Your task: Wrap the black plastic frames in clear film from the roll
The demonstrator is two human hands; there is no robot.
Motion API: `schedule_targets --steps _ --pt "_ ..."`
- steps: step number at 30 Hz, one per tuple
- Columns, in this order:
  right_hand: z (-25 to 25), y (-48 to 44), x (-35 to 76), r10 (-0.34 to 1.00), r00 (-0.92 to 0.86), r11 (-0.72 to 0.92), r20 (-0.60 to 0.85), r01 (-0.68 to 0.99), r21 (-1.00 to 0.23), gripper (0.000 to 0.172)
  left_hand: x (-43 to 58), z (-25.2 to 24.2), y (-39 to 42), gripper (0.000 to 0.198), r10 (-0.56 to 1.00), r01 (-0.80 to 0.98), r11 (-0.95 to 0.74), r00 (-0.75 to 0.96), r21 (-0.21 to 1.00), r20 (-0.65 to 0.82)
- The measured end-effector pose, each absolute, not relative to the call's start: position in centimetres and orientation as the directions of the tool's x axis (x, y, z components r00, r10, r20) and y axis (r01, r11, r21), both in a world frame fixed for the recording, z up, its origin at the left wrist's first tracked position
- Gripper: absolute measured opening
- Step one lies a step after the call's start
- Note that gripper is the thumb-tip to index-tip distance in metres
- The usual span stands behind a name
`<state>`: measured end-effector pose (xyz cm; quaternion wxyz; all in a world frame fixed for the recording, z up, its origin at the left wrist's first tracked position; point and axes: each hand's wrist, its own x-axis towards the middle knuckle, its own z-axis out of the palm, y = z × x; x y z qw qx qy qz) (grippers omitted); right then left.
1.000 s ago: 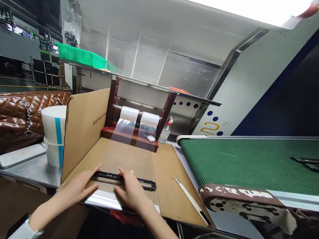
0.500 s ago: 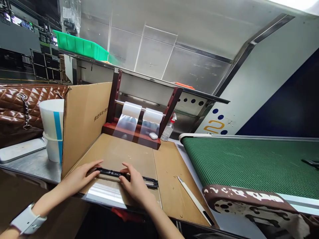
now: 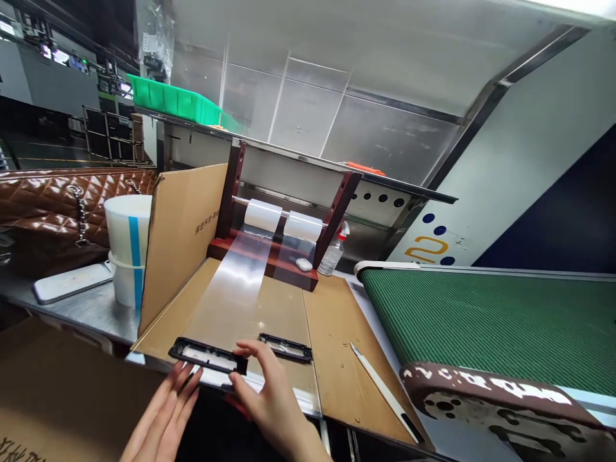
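Head view: half a second ago both hands lay flat on one long black frame on the cardboard; now the film runs much further out from its roll, reaching down the cardboard sheet to the near edge. Two black frames show: the nearer black frame sits at the front edge over the film, and a second black frame lies just beside it to the right. The left hand has dropped below the front edge, fingers straight, its grip open, fingertips touching the nearer frame's lower side. The right hand pinches that frame's right end between thumb and fingers, grip closed on it.

Around them: an upright cardboard flap stands to the left, white cups and a brown bag beyond it on the steel desk. A white stick lies right of the frames; the green belt is further right. A spray bottle stands behind the roll stand.

The flap hides the cups' right side; the left wrist is cut off by the picture's bottom edge.
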<state>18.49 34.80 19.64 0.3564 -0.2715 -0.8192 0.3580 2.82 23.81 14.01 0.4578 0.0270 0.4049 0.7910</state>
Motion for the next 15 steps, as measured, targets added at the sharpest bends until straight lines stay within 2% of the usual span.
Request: schedule_targets --steps 4,6,10,15 --pt "17.7 34.9 18.4 0.55 -0.609 0.774 0.571 0.116 -0.622 0.048 5.5 17.7 26.0 0.026 0.728 -0.791 -0.322 -0.558 0.52 -0.398" --pt "17.1 34.9 18.1 0.501 -0.628 0.814 0.595 0.107 -0.572 0.053 5.4 18.2 27.2 0.028 0.74 -0.798 -0.349 -0.556 0.491 -0.378" --pt "17.2 34.9 17.2 0.515 -0.637 0.819 0.573 0.167 -0.55 0.061 5.0 17.1 28.0 0.03 0.759 -0.771 -0.38 -0.576 0.511 -0.303" --pt "17.9 35.1 16.0 0.5 -0.666 0.845 0.553 0.234 -0.481 0.057 4.5 15.8 27.6 0.033 0.788 -0.796 -0.384 -0.547 0.469 -0.284"
